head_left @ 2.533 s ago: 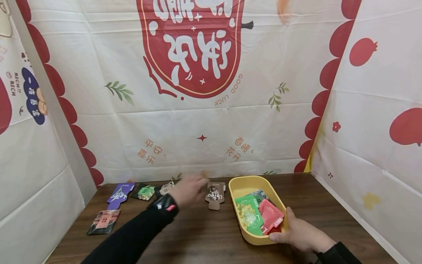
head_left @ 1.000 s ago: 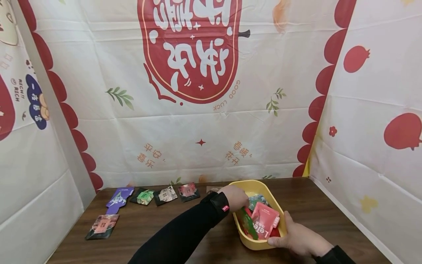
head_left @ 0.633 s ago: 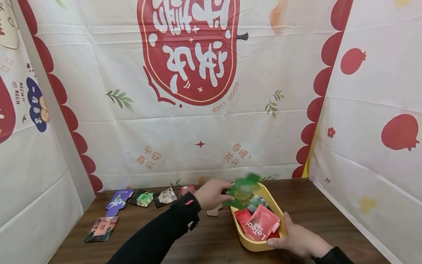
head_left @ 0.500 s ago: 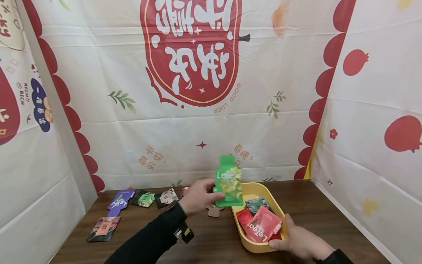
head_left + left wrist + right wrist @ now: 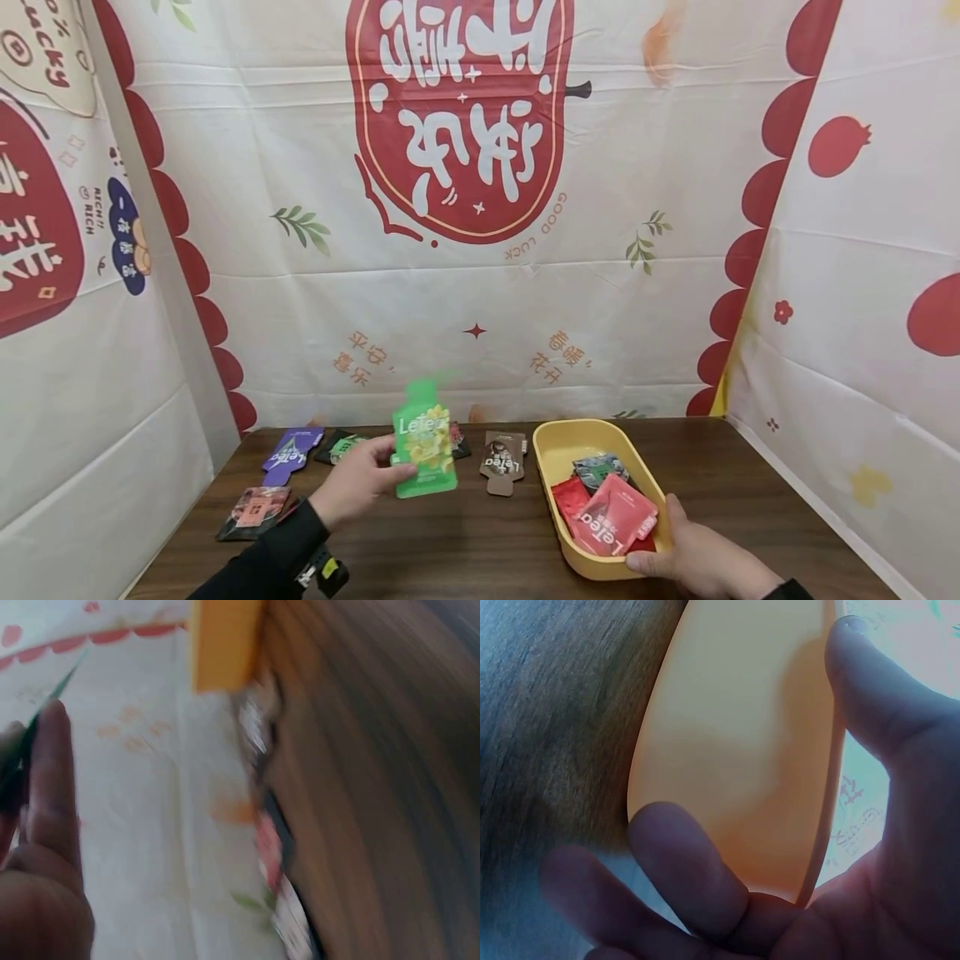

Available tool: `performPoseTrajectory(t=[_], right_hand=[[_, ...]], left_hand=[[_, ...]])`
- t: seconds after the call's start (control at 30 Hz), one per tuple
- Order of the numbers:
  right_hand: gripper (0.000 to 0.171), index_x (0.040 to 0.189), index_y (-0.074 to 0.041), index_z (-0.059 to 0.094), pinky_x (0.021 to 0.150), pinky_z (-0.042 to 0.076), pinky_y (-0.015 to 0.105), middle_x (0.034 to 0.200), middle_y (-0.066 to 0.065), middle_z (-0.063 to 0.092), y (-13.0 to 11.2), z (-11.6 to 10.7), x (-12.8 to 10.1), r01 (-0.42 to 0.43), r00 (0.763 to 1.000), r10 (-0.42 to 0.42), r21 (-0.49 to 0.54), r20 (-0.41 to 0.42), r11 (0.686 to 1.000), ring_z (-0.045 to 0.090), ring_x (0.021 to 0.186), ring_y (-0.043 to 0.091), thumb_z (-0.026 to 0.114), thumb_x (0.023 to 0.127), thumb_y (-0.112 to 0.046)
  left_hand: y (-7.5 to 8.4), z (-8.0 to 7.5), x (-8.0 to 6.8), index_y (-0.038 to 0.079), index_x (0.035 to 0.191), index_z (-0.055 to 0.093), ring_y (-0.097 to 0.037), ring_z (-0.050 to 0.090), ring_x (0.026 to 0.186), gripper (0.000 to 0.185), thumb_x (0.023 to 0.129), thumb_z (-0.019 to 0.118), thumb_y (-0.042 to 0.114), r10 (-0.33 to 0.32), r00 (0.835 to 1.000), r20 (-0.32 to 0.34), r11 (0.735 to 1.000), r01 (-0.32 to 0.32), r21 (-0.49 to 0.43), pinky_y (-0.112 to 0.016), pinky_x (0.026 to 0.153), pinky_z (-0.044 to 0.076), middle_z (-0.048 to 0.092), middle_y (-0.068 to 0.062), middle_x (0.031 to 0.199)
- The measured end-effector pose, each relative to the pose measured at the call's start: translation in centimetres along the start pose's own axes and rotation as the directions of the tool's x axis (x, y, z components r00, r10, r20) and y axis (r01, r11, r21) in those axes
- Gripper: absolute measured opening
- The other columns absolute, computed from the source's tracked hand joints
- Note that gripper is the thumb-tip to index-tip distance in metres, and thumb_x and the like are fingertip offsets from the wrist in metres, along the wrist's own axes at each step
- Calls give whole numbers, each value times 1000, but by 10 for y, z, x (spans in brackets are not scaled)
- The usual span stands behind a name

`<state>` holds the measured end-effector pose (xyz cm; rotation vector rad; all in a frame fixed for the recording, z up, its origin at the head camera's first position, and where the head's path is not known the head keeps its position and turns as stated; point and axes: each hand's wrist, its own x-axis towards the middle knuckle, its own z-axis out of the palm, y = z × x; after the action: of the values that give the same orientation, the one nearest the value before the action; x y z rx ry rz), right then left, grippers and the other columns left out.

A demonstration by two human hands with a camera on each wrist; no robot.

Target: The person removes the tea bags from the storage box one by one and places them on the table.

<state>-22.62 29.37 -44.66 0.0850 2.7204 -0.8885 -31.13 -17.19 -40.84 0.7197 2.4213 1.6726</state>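
My left hand (image 5: 358, 486) pinches a green Lelea pouch (image 5: 423, 451) by its left edge and holds it upright above the wooden table (image 5: 480, 542), left of the yellow tray (image 5: 557, 432). In the left wrist view my fingers (image 5: 52, 787) show blurred, with a thin green edge beside them. My right hand (image 5: 693, 557) grips the tray's near right corner, thumb over the rim; the right wrist view shows the tray's outer wall (image 5: 742, 750) between thumb and fingers. A red Lelea pouch (image 5: 613, 523), another red packet (image 5: 570, 497) and a dark packet (image 5: 597, 469) lie in the tray.
A brown pouch (image 5: 503, 461) lies just left of the tray. A purple pouch (image 5: 292, 452), a green-labelled dark packet (image 5: 342, 447) and a dark pink packet (image 5: 253, 510) lie at the table's left. Printed cloth walls close in on three sides.
My left hand reached into the tray, lifted the green pouch out and carried it left over the table. The right hand stayed on the tray. The view shifted slightly.
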Motion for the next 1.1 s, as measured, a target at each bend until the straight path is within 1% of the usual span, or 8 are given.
performPoseTrajectory(t=[0.1,0.2,0.43,0.53,0.73,0.83,0.93,1.1], right_hand=[[125,140,26,2,91,38,70,122,42,46,1,0,0,-6,1000,6,19,6,1000,51,107,51,72,82,-61],[125,140,26,2,90,38,70,121,41,47,2,1,0,-12,1000,11,32,16,999,51,105,51,72,82,-61],[127,140,26,-1,90,38,71,125,45,44,2,-3,0,-7,1000,6,39,16,999,52,106,50,72,83,-61],[127,140,26,-1,90,38,70,126,45,43,2,-4,1,0,1000,0,29,15,1000,52,106,50,71,83,-61],[127,140,27,-2,91,38,70,127,45,43,0,-4,3,12,1000,-13,29,22,999,52,107,49,72,83,-60],[127,139,27,-3,91,38,70,127,46,42,0,-4,3,15,1000,-15,24,24,1000,52,106,48,72,83,-60],[127,139,27,-3,91,38,69,127,46,42,-2,-5,3,16,999,-16,17,28,1000,52,107,49,72,84,-60],[127,140,27,-3,90,39,69,126,46,43,-4,-7,0,6,999,-7,7,32,1000,52,105,49,71,84,-60]], left_hand=[[-17,-19,-12,3,103,66,-23,64,69,25,92,74,24,-77,996,-48,989,83,124,-35,60,52,65,-6,83],[-36,-36,-26,4,94,61,-22,60,54,22,88,77,19,-197,972,-132,952,222,213,-35,52,50,61,-6,73],[-71,-72,-43,-6,108,56,-19,60,54,38,83,80,9,-454,849,-271,835,511,202,-31,52,52,55,-12,84],[-78,-82,-46,-4,103,58,-18,62,55,34,84,81,14,-481,827,-291,772,557,306,-28,53,50,56,-10,83],[-86,-88,-51,3,83,58,-15,61,48,31,83,82,23,-478,819,-318,660,573,485,-27,54,44,59,-6,62],[-88,-88,-49,-5,101,63,-14,60,45,41,82,83,26,-491,809,-324,624,586,517,-27,51,45,60,-6,57],[-89,-88,-45,-15,128,52,-14,60,45,69,82,83,28,-514,791,-333,593,608,528,-25,48,47,59,-10,63],[-90,-87,-40,-17,133,48,-18,60,45,81,80,84,33,-490,796,-354,546,597,587,-27,45,48,57,-27,93]])
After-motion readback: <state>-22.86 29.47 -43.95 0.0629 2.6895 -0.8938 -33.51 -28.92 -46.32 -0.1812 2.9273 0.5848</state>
